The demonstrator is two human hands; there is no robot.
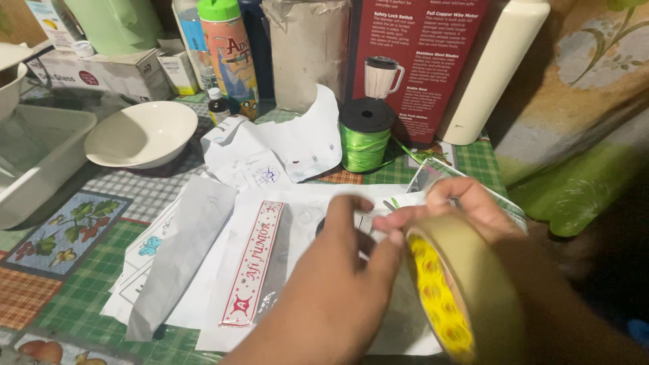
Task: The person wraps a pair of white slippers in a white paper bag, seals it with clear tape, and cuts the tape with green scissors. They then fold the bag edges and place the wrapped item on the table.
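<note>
Checked table [74, 297] under scattered papers; your left hand [338, 277] steadies a tan tape roll [466, 290], fingers curled at its edge; your right hand [460, 206] pinches the tape's end just above it; green ribbon spool [366, 135] beyond both hands; white bowl [142, 134] far left.

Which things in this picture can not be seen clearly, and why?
Head view only:
- Paper under the left hand: hidden by the hand.
- Free end of the tape roll: covered by the fingers of the right hand.
- White tray: cut off by the left edge.
- Small dark bottle: too small to tell its contents.
</note>
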